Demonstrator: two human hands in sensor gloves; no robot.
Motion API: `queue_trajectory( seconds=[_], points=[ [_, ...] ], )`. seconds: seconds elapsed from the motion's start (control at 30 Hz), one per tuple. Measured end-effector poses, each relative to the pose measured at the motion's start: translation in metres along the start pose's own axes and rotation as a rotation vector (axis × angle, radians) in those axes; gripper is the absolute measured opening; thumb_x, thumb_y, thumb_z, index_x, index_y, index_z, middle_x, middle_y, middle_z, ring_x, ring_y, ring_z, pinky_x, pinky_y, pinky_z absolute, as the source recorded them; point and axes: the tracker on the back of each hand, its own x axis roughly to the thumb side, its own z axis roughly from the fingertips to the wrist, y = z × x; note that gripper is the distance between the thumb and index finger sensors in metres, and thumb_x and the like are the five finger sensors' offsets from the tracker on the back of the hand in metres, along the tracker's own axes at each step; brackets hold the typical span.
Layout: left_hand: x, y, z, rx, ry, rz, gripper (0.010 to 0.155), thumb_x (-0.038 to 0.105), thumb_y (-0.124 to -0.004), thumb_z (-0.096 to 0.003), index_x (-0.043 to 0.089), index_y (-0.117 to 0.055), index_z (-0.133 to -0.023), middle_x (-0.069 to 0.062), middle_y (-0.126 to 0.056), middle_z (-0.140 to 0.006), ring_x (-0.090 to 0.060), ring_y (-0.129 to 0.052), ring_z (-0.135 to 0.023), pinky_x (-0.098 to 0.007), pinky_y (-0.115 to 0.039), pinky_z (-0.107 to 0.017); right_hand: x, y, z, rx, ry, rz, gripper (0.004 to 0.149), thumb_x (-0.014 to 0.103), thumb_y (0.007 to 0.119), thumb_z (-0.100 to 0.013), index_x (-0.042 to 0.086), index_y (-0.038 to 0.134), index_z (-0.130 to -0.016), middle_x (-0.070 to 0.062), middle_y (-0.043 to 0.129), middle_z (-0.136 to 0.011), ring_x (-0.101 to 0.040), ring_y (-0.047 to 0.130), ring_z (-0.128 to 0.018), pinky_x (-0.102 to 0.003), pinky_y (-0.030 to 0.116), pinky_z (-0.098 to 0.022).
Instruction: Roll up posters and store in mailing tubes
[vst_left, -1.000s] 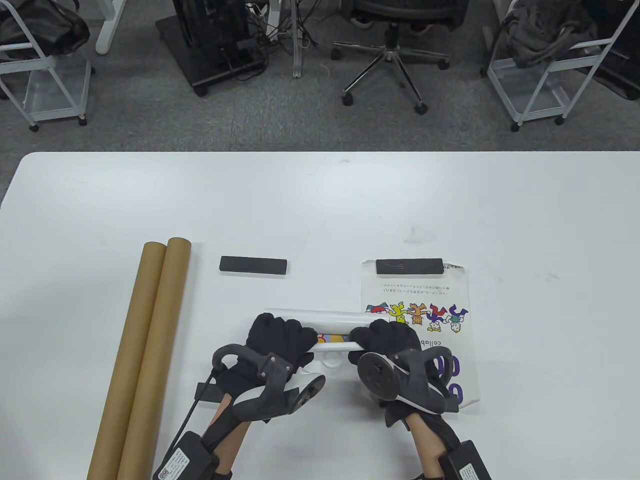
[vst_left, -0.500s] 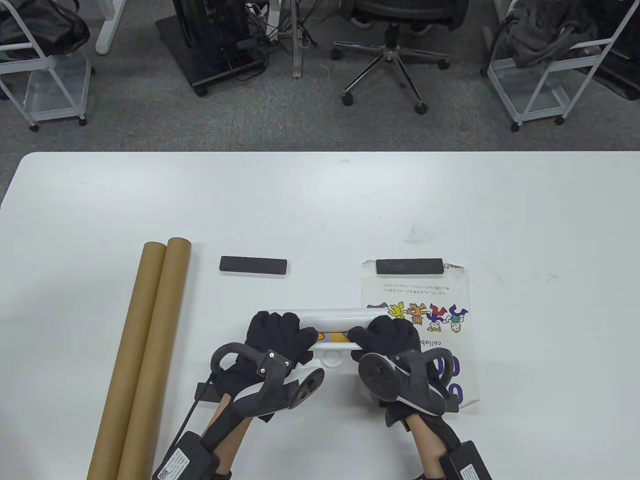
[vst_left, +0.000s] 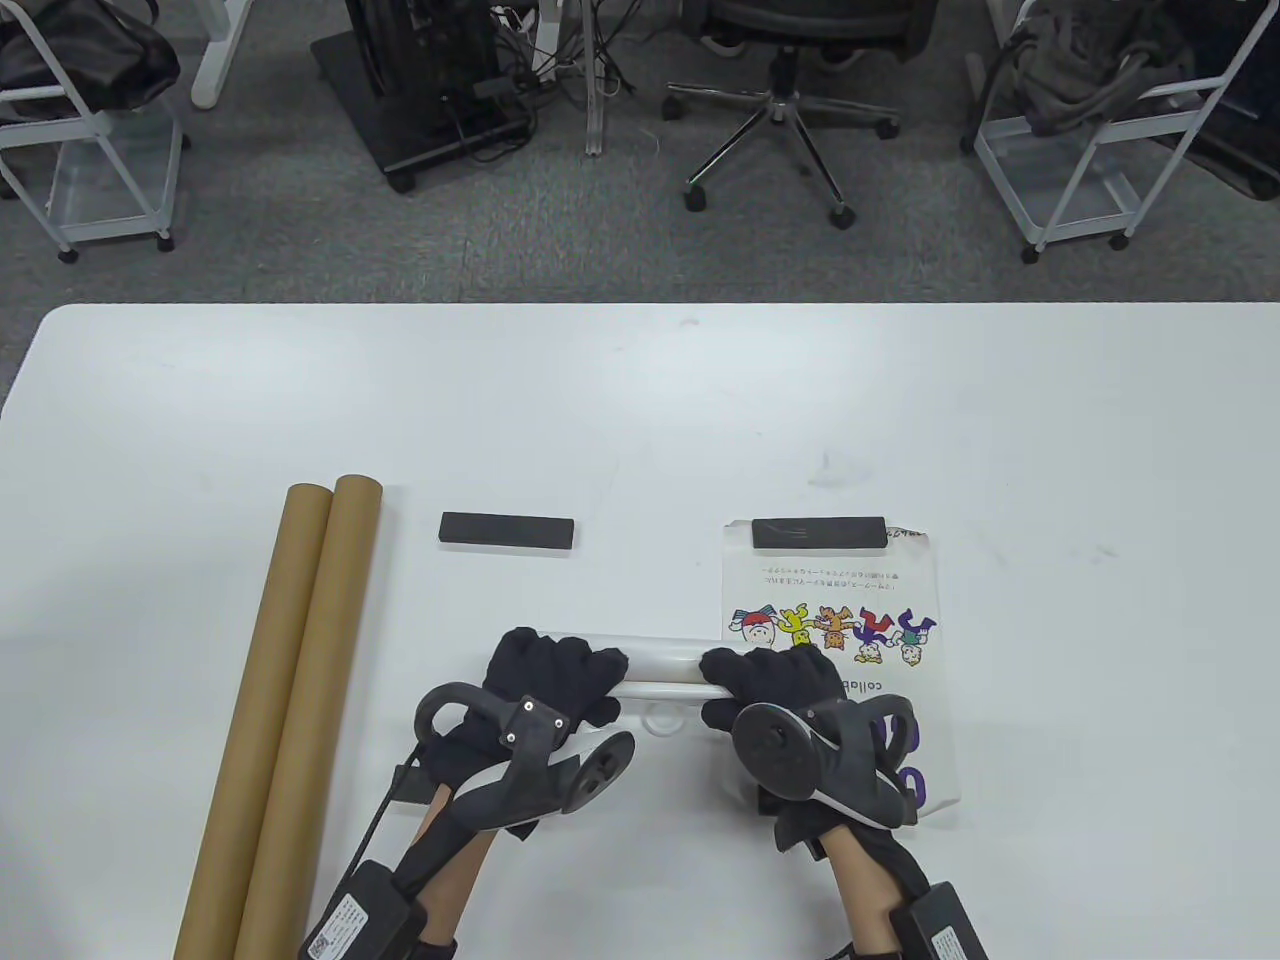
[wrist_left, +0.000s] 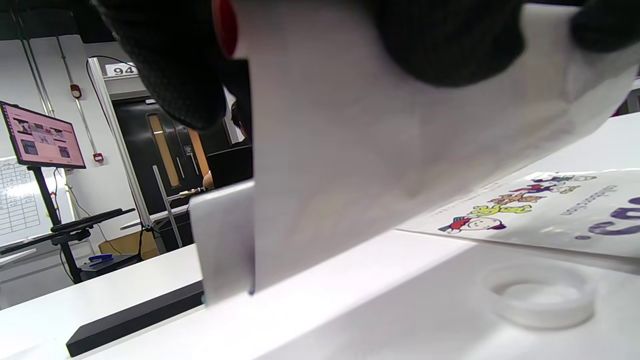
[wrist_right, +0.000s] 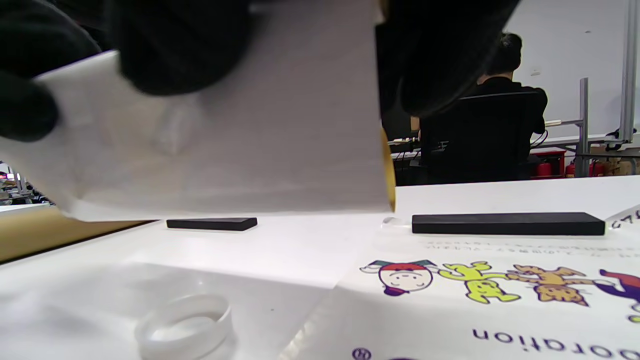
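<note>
While both hands' fingers (vst_left: 560, 660) curl over it, rolled poster (vst_left: 662, 662) spans between.

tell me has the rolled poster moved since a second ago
Yes. The rolled poster has come slightly nearer the person, away from the black bar, with its coloured print now turned out of sight.

Bright even light, soft shadows, wrist-view foregrounds blurred

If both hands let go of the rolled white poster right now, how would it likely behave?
The rolled white poster is thin, glossy paper, so it would probably spring open; left hand and right hand both grip it. Being a light cylinder, it would likely roll across the smooth white table. It looks easily creased if squeezed.
</note>
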Motion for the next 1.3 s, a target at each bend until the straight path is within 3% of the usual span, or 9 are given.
queue_trajectory(
  seconds=[0.13,0.2,0.37,0.57,0.77,0.9,1.07,1.23,1.3],
  points=[
    [0.001,0.001,-0.001,-0.006,0.012,0.011,0.050,0.049,-0.070,-0.0469,0.036,-0.072,-0.095,0.012,-0.090,-0.079,-0.011,-0.096,-0.059,-0.048,-0.077,-0.074,0.000,0.000,0.000,0.071,-0.012,-0.059,0.049,0.036,0.065,-0.052,0.019,0.066,-0.099,-0.005,0.083,-0.080,-0.034,0.085,-0.061,-0.067,0.065,-0.067],
    [0.004,0.003,-0.001,0.020,-0.002,-0.062,0.048,0.052,-0.079,-0.0417,0.039,-0.074,-0.088,0.016,-0.090,-0.072,-0.009,-0.096,-0.055,-0.047,-0.079,-0.073,0.003,-0.001,0.000,0.059,-0.024,-0.027,0.056,0.043,0.074,-0.048,0.020,0.066,-0.098,-0.003,0.082,-0.078,-0.032,0.085,-0.059,-0.067,0.066,-0.067],
    [0.006,0.003,0.000,0.009,-0.018,-0.086,0.034,0.055,-0.079,-0.0422,0.040,-0.081,-0.073,0.016,-0.092,-0.068,-0.011,-0.098,-0.056,-0.048,-0.078,-0.074,0.008,-0.002,0.000,0.016,-0.020,0.038,0.045,0.041,0.076,-0.045,0.027,0.074,-0.088,0.001,0.086,-0.071,-0.028,0.088,-0.055,-0.064,0.069,-0.066],
    [0.005,0.002,0.001,0.021,-0.020,-0.067,0.038,0.054,-0.077,-0.0448,0.042,-0.084,-0.080,0.013,-0.095,-0.076,-0.013,-0.100,-0.063,-0.047,-0.079,-0.074,0.008,0.000,0.001,0.022,-0.017,0.026,0.041,0.037,0.076,-0.048,0.024,0.080,-0.087,-0.007,0.083,-0.085,-0.034,0.087,-0.066,-0.066,0.067,-0.066],
    [0.003,0.003,0.001,0.013,0.000,-0.051,0.046,0.051,-0.075,-0.0462,0.041,-0.081,-0.091,0.011,-0.087,-0.086,-0.014,-0.095,-0.069,-0.049,-0.076,-0.075,0.006,-0.001,0.000,0.027,-0.010,0.001,0.045,0.037,0.076,-0.046,0.021,0.080,-0.088,-0.005,0.087,-0.077,-0.029,0.091,-0.060,-0.064,0.071,-0.065],
    [0.000,0.001,0.001,0.027,0.006,-0.024,0.067,0.052,-0.076,-0.0446,0.032,-0.067,-0.108,0.010,-0.089,-0.086,-0.012,-0.097,-0.066,-0.047,-0.080,-0.074,0.001,-0.002,0.001,-0.020,-0.003,-0.028,0.053,0.038,0.079,-0.043,0.021,0.076,-0.092,0.000,0.091,-0.075,-0.027,0.095,-0.061,-0.061,0.074,-0.065],
    [-0.004,0.003,0.002,0.074,0.016,0.008,0.058,0.052,-0.076,-0.0430,0.039,-0.069,-0.099,0.014,-0.094,-0.080,-0.008,-0.103,-0.062,-0.044,-0.083,-0.072,0.000,-0.006,0.003,-0.091,0.001,-0.045,0.052,0.039,0.079,-0.041,0.021,0.077,-0.091,0.002,0.094,-0.075,-0.026,0.099,-0.060,-0.058,0.077,-0.063],
    [-0.005,0.001,0.001,0.046,0.015,0.050,0.049,0.049,-0.066,-0.0475,0.038,-0.074,-0.095,0.013,-0.093,-0.081,-0.011,-0.100,-0.063,-0.046,-0.080,-0.074,0.001,-0.001,0.001,0.018,-0.006,-0.044,0.048,0.033,0.067,-0.050,0.021,0.069,-0.097,-0.005,0.086,-0.081,-0.033,0.089,-0.064,-0.065,0.068,-0.065],
    [-0.005,0.002,0.001,0.047,0.021,0.046,0.049,0.049,-0.066,-0.0477,0.038,-0.073,-0.095,0.012,-0.091,-0.079,-0.013,-0.096,-0.061,-0.048,-0.077,-0.074,0.001,0.000,0.000,0.040,-0.011,-0.075,0.051,0.036,0.069,-0.050,0.020,0.066,-0.099,-0.005,0.083,-0.082,-0.033,0.086,-0.063,-0.066,0.067,-0.066]
  ],
)
